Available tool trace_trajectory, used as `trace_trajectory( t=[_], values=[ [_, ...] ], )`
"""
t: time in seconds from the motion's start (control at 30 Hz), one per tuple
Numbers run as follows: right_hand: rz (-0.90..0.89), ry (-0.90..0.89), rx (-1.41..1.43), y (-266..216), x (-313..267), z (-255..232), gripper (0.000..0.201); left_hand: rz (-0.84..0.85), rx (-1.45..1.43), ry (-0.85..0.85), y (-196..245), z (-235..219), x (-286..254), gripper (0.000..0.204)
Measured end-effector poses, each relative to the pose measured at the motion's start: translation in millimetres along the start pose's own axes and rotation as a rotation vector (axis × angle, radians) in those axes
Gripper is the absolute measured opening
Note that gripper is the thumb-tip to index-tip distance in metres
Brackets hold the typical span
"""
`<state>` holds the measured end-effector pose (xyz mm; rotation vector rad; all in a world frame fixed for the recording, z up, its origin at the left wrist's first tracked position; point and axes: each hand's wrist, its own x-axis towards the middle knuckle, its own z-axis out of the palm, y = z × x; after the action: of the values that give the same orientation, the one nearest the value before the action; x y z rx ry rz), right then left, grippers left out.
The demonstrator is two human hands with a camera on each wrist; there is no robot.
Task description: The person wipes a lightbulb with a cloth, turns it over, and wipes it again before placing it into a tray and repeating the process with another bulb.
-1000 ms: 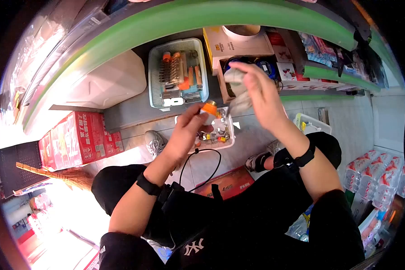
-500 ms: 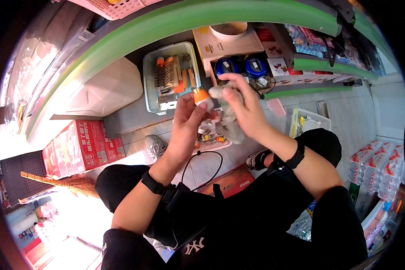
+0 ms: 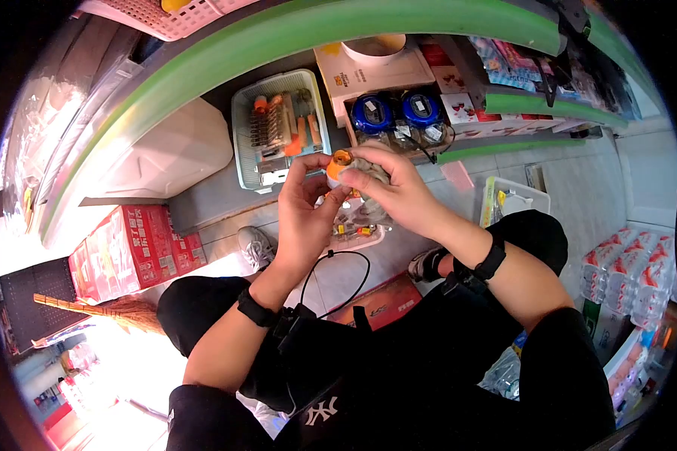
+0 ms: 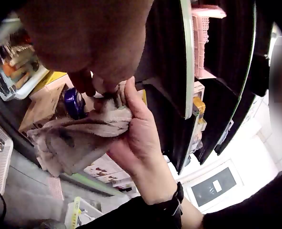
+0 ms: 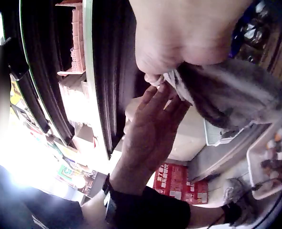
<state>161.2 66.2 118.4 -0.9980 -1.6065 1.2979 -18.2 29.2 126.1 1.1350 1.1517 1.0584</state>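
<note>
My left hand (image 3: 307, 214) holds an orange-and-white light bulb (image 3: 337, 168) between fingers and thumb, its orange collar and narrow end pointing up. With its fingers and thumb, my right hand (image 3: 402, 192) grips a grey rag (image 3: 374, 171) against the bulb's collar, so the two hands meet there. In the left wrist view the rag (image 4: 79, 143) hangs down in loose, stained folds from the right hand (image 4: 141, 138). The right wrist view shows the left hand's fingers (image 5: 153, 102) at the rag's edge; the bulb is hidden there.
A light-blue basket (image 3: 238, 161) of orange-handled tools stands on the low shelf, beside a carton of round blue items (image 3: 372, 113). Below the hands is a white tray (image 3: 361, 244) of small parts. A green-edged shelf (image 3: 293, 41) crosses overhead. Red boxes (image 3: 139, 248) stand at left.
The right hand has come down and left with the rag, from apart to against the bulb's collar. The left hand has shifted slightly and keeps hold of the bulb.
</note>
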Motion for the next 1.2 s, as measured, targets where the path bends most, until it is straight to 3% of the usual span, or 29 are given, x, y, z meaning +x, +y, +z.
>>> trace_trajectory(
  t=[0.07, 0.23, 0.37, 0.47, 0.57, 0.77, 0.87, 1.1, 1.2],
  values=[
    [-0.027, 0.007, -0.028, 0, 1, -2, 0.04, 0.004, -0.054, 0.006, 3, 0, -1, 0.036],
    [0.135, -0.056, 0.178, 3, 8, -10, 0.034, -0.01, -0.291, 0.014, 2, -3, 0, 0.033],
    [0.253, -0.113, 0.302, 8, 10, -16, 0.034, -0.122, -0.398, -0.154, 2, -12, -1, 0.034],
    [0.306, -0.068, 0.307, 2, 10, -10, 0.039, -0.199, -0.483, -0.043, 0, -10, -1, 0.033],
    [0.131, -0.05, 0.081, 10, 8, -3, 0.048, -0.224, -0.362, 0.017, -2, -7, -2, 0.033],
    [0.045, -0.07, 0.03, 8, 6, -1, 0.044, -0.095, -0.106, -0.067, -5, -4, -4, 0.032],
    [0.0, -0.084, 0.017, 3, 9, -4, 0.04, -0.065, -0.198, 0.035, 0, -1, -7, 0.03],
    [0.164, -0.132, 0.252, 3, 12, -17, 0.035, -0.143, -0.507, -0.196, 11, -13, -4, 0.03],
    [0.192, -0.107, 0.269, -9, 11, -17, 0.035, -0.208, -0.583, -0.153, 0, -10, -6, 0.032]
  ],
)
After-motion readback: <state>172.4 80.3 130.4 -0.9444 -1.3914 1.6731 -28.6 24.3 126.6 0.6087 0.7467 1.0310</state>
